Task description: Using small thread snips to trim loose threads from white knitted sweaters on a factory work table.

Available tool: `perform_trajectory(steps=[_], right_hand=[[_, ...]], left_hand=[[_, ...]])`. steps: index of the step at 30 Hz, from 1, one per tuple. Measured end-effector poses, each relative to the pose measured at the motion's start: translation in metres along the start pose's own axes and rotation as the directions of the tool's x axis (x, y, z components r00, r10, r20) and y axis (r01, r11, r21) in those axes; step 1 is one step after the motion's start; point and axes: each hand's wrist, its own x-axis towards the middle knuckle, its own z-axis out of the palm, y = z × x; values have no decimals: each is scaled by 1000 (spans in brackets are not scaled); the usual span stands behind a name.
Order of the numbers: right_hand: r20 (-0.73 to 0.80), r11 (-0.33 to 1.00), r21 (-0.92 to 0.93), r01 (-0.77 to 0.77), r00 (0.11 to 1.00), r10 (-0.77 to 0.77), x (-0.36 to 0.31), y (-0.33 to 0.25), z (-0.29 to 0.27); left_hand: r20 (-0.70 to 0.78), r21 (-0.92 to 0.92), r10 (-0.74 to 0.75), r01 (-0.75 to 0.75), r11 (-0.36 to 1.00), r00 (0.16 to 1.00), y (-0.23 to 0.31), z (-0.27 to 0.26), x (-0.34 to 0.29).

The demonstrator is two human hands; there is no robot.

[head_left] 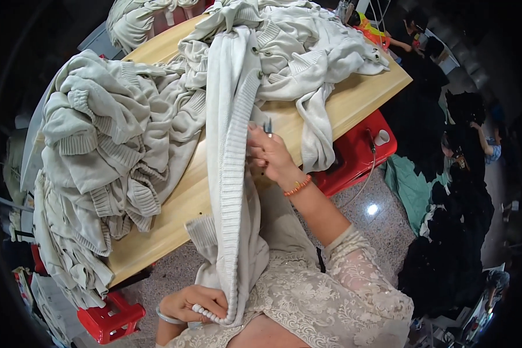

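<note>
A pale grey knitted cardigan (232,145) with a ribbed front band and dark buttons is stretched from the table down toward my lap. At the bottom, my left hand (194,304) is closed on the lower end of its ribbed band. My right hand (269,155) is just right of the band, above the table edge, with its fingers curled round small thread snips (268,126). Only the two pointed tips of the snips stick out above the fingers. Whether the right fingertips touch the knit cannot be made out.
Heaped pale knitwear (98,127) covers the left of the wooden table (359,104), with another heap (307,46) at the back. A red stool (380,130) carrying a white cup stands right of the table; another red stool (113,319) is lower left. Dark cloth (446,261) lies on the right.
</note>
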Motion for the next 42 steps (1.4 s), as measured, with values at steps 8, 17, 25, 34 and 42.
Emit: perform_trajectory(steps=[8,17,25,34,42], right_hand=[[112,994,63,84,990,-91,41,-8,14],[617,408,-569,715,698,-362,-77,-33,88],[937,545,-327,772,340,80,-149,39,107],[580,541,-605,584,789,-203,-95,-40,52],[599,-237,-796,556,780,-180,-6,12,-26]], left_hand=[[-164,-14,-41,39,999,986,-10,-6,-7],[-723,344,317,-79,936,613,-7,-31,26],[-752,135,180,-120,984,634,56,-37,102],[-774,74,107,-78,994,624,2,-31,-42],[-683,584,730,600,547,0,-58,-37,-20]])
